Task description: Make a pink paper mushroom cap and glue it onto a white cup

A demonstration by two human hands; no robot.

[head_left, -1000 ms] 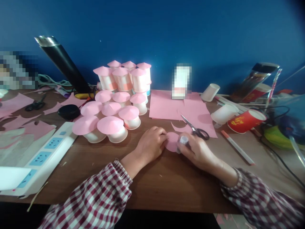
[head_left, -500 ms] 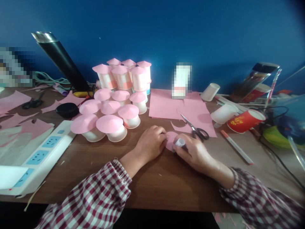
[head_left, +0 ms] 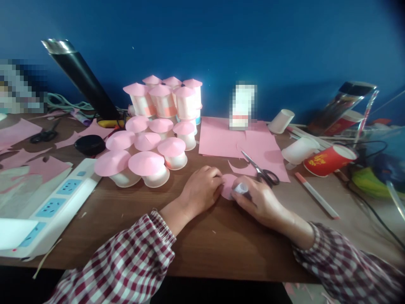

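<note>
A small round piece of pink paper (head_left: 227,186) lies on the table between my hands. My left hand (head_left: 205,185), its fingers curled and closed, grips the paper's left edge. Closed around a glue stick (head_left: 241,188), my right hand (head_left: 261,200) holds its lower end against the right side of the paper; that end is mostly hidden by the fingers. Just behind the right hand lie scissors (head_left: 260,169) with black handles. Several paper cups topped with pink paper cones (head_left: 146,164) stand to the left.
Pink paper sheets (head_left: 218,137) lie behind my hands, with a blurred-out upright object on them. Right of them are white cups (head_left: 300,150), a red cup (head_left: 329,160) and a marker (head_left: 317,195). A power strip (head_left: 68,202), black bottle (head_left: 84,80) and paper scraps occupy the left.
My right hand has shifted slightly right, and the glue stick leans a little differently. My left hand stays on the paper circle. The whole view has moved slightly.
</note>
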